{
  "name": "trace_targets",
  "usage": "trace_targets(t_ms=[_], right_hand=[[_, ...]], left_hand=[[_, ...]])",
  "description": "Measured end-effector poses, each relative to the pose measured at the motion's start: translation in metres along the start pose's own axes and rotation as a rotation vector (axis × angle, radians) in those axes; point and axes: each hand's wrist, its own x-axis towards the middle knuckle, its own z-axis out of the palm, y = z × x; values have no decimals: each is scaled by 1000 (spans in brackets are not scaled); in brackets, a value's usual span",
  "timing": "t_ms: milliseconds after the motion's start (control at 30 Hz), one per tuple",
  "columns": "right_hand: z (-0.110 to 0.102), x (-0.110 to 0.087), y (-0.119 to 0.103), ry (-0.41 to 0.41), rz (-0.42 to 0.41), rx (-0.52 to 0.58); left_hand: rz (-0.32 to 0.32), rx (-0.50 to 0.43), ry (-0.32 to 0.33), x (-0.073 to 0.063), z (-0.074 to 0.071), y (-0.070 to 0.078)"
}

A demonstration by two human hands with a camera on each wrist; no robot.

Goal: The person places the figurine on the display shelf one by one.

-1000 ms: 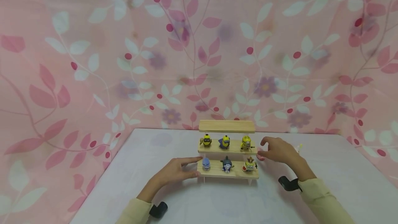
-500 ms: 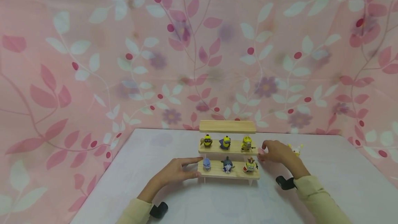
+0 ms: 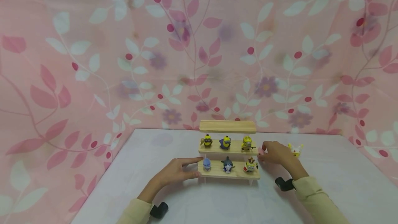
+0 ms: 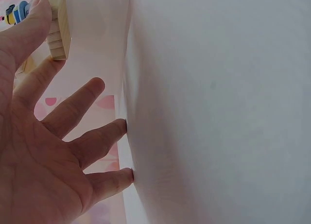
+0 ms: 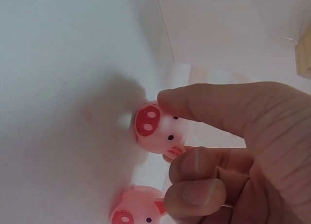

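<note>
The right hand's grip (image 3: 277, 155) is now held nearer the wooden shelf (image 3: 227, 126) than a second ago, so a pink pig (image 5: 154, 138) is pinched beside the shelf's right side. The shelf's left end is touched by the left hand's spread grip (image 3: 173, 172).

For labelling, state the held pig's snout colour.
The snout is red, clearest in the right wrist view.

3 figurines (image 3: 228, 166) on each of the 2 lower tiers (image 3: 216, 170), 2 pigs (image 5: 158, 130) right of the shelf (image 3: 227, 126)
</note>
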Motion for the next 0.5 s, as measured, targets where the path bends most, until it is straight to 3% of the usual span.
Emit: trace_targets(t_ms=[500], right_hand=[[-11,-17,-2,58,2,42]], left_hand=[[1,0,-2,-2,-1,3]])
